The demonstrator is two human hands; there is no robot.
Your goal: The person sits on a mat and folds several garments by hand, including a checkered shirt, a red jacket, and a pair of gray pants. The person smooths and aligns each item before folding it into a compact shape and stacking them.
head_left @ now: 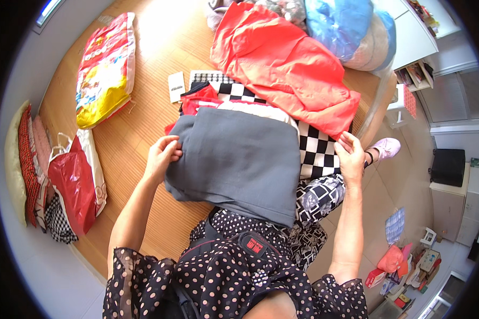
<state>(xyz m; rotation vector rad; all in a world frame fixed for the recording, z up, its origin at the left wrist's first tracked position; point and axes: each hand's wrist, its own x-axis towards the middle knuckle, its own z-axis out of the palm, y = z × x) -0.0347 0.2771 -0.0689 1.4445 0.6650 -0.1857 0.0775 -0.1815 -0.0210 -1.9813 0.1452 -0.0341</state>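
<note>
From my remote seat I see the folded grey cloth (pixel 242 165), thick and matte, between the hands. The left hand (pixel 164 153) curls against its nearest edge; I can't tell whether it grips. I read the right hand (pixel 350 151) as nearly closed, pinching a corner of crinkled coral cloth (pixel 287 69) ahead of it. I'd keep tension light and even, avoiding creases. Left of the left hand sits a glossy red bag (pixel 72 178).

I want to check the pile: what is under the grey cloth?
Red fabric and white fabric show along the far edge of the grey cloth, checkered cloth at its right; the rest beneath is hidden.
</note>
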